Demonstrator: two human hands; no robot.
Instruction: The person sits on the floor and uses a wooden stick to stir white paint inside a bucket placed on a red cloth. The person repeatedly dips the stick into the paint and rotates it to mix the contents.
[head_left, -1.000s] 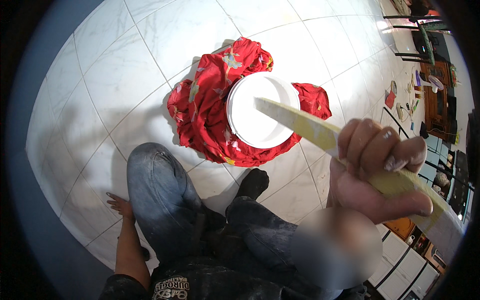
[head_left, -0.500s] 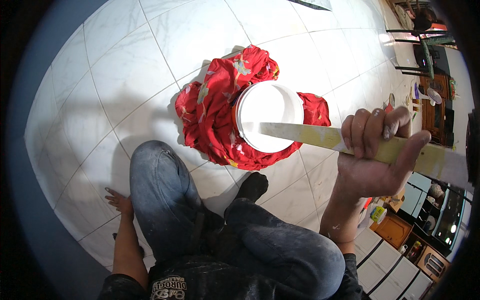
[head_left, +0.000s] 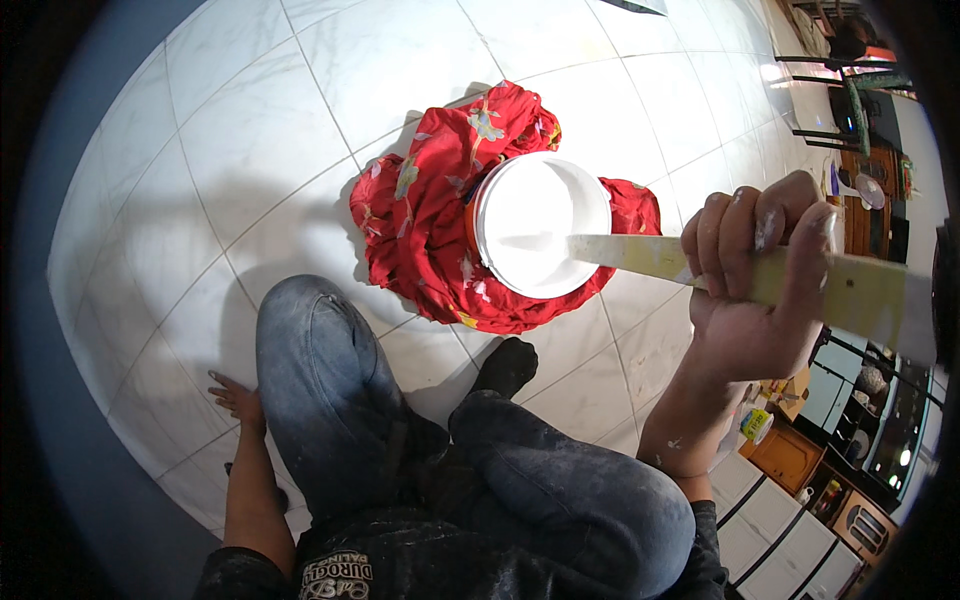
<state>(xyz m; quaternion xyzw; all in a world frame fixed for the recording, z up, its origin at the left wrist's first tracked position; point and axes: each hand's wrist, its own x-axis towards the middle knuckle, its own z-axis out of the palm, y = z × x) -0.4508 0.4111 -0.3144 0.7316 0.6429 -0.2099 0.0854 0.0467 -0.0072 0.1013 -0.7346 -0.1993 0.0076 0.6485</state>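
Note:
My right hand (head_left: 755, 260) is closed around a flat, yellowish wooden stick (head_left: 632, 257) smeared with white. The stick slants from the right edge of the picture down to a white bucket (head_left: 606, 215), with its tip at the right inner side. White material (head_left: 530, 225) fills the bucket's inside, though its depth is hard to tell. Bunched around the bucket's base lies a red patterned cloth (head_left: 425, 225). On the floor beside my left knee rests my left hand (head_left: 237, 400), fingers spread and holding nothing.
White marble-look tiles (head_left: 270, 90) make up the floor. A blue-grey wall (head_left: 60, 430) runs along the left. My bent legs (head_left: 330, 390) are close in front of the bucket. Wooden cabinets (head_left: 780, 462) and black-framed furniture (head_left: 840, 75) stand at the right.
The stick's tip has shifted right, from near the bucket's middle toward its right side. My right hand has risen slightly and tilted. My left hand stays put.

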